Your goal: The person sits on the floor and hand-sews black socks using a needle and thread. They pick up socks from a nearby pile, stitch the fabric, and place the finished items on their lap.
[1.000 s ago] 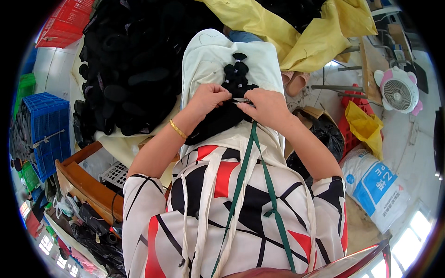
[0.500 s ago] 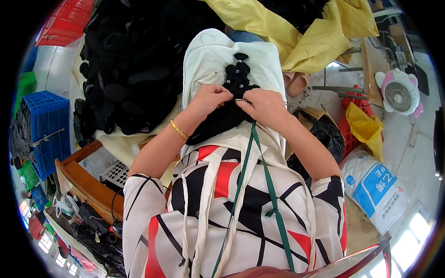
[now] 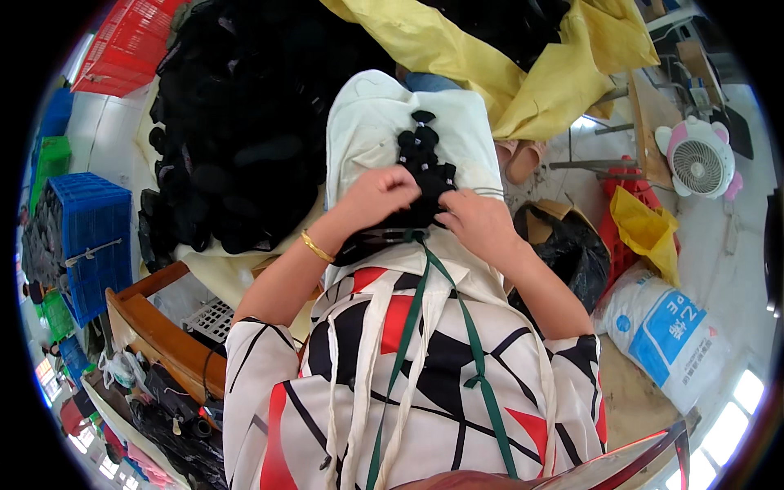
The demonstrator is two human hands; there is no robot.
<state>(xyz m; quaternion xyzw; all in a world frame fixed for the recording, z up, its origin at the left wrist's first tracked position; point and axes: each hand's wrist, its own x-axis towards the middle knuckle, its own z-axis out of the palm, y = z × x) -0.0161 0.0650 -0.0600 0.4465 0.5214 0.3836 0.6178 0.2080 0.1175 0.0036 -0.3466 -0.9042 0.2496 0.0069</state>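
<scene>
A bunch of small black sock-like fabric pieces [image 3: 420, 149] with little pale tags lies on the white cloth [image 3: 359, 122] over my lap. My left hand [image 3: 380, 196] is at its left side, fingers bent and pressed together. On the other side, my right hand [image 3: 480, 222] has thumb and forefinger drawn together at the edge of the black fabric. What the fingertips hold, if anything, is too small to make out. Just below the hands, a slim dark tool [image 3: 390, 236], seemingly thread snips, lies at the end of a green cord [image 3: 426, 260].
A large heap of black pieces [image 3: 245, 131] fills the far left. Yellow sheeting [image 3: 563, 82] lies at the far right. A pink-and-white fan [image 3: 700, 159], a black-lined carton [image 3: 572, 245] and a white sack [image 3: 665, 331] stand right; blue crates [image 3: 94, 237] and a wooden chair [image 3: 163, 327] stand left.
The small metal thing between my hands is no longer there; the tool on the green cord now lies nearer my body. My hands have moved slightly apart and nearer.
</scene>
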